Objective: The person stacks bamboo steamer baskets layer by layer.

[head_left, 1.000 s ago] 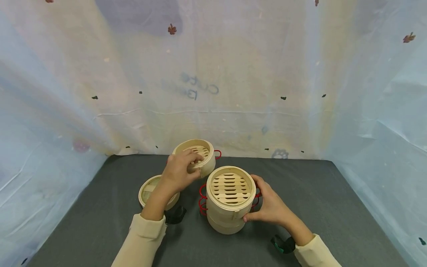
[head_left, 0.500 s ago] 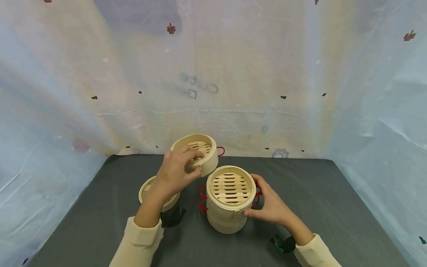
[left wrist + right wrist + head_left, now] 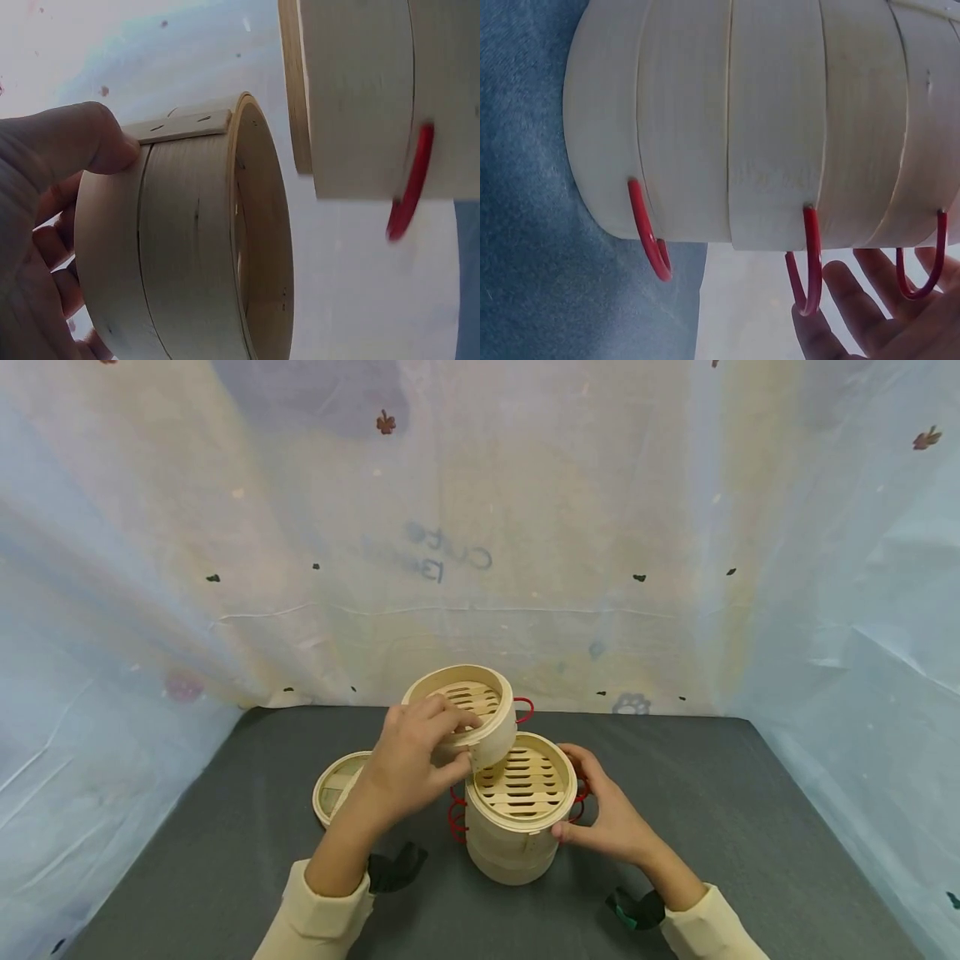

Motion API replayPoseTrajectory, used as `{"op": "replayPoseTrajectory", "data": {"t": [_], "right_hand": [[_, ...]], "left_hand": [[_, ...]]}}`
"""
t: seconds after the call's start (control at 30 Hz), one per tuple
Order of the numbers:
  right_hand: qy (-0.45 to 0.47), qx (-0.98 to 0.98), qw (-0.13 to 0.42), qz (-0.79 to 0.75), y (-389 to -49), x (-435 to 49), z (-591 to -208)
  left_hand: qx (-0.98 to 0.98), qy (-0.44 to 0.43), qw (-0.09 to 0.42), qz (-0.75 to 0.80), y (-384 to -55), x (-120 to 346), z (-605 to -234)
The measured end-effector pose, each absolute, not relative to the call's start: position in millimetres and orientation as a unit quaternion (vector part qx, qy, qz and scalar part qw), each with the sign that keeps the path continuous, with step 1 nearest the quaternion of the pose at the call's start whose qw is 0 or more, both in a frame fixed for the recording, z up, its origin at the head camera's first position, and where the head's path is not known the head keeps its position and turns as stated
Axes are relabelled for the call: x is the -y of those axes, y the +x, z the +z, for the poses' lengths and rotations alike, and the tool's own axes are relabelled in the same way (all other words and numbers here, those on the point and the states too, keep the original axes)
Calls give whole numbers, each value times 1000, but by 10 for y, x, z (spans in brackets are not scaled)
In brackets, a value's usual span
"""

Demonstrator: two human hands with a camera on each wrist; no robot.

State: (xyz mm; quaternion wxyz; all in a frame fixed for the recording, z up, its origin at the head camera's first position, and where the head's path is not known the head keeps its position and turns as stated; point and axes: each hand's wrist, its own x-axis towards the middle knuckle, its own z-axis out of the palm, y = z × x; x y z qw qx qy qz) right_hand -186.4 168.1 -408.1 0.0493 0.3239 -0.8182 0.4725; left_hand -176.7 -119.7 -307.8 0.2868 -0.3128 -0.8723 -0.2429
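My left hand point(image 3: 416, 760) grips a round bamboo steamer basket point(image 3: 501, 739) by its near-left rim, the thumb outside and fingers over the edge. This basket, with a slatted floor and a red side handle, is tilted and overlaps the back of a stack of steamer baskets point(image 3: 517, 856) in the head view. In the left wrist view, a gap shows between the held basket point(image 3: 187, 247) and the stack point(image 3: 360, 112). My right hand point(image 3: 611, 814) holds the stack's upper right side, thumb in front. Its fingers are near the red handles point(image 3: 814, 259) in the right wrist view.
On the dark tabletop point(image 3: 712, 802), a round bamboo lid point(image 3: 333, 785) lies to the left, partly hidden by the left forearm. A pale plastic sheet point(image 3: 525, 527) hangs behind the table and along both sides.
My left hand has carried the tilted basket up and then right, from beside the stack to over its back-left edge. The right hand stays at the stack with its thumb slightly shifted.
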Motion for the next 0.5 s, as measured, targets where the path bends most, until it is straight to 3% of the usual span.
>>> {"op": "replayPoseTrajectory", "data": {"t": [0.5], "right_hand": [[317, 814, 45, 484, -1844, -1689, -4119]], "left_hand": [[841, -378, 279, -267, -1633, 969, -3141]]}}
